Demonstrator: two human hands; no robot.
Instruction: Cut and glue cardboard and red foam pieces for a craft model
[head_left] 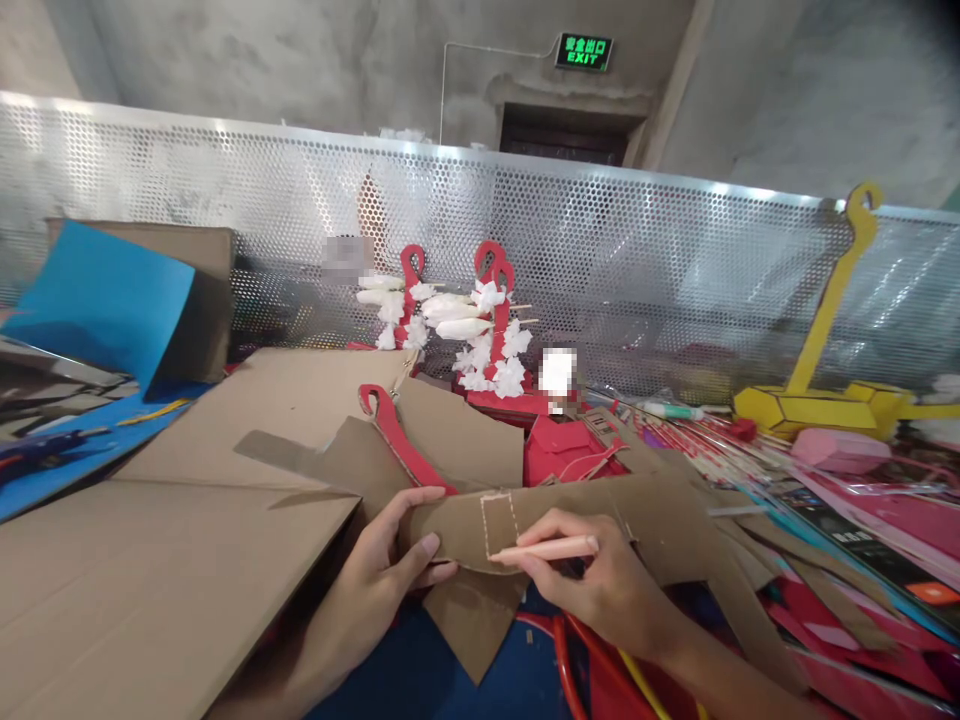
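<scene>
My left hand (394, 555) grips the left end of a brown cardboard strip (600, 500), with the thumb on its face and fingers at its top edge. In my right hand (592, 570) is a peach-coloured pen (555, 548), held in a writing grip. Its tip touches the strip at the lower left corner of a pale dashed rectangle (499, 525). Just behind the strip lies a red hooked piece (401, 440), its lower end hidden. A pointed cardboard scrap (480, 620) shows below the strip.
Large cardboard sheets (150, 580) cover the left side. Behind stand red hooked stands (495, 330) with white paper flowers, against a perforated metal screen (637, 260). On the right are a yellow hooked model (817, 350), a phone (862, 550) and scattered scraps.
</scene>
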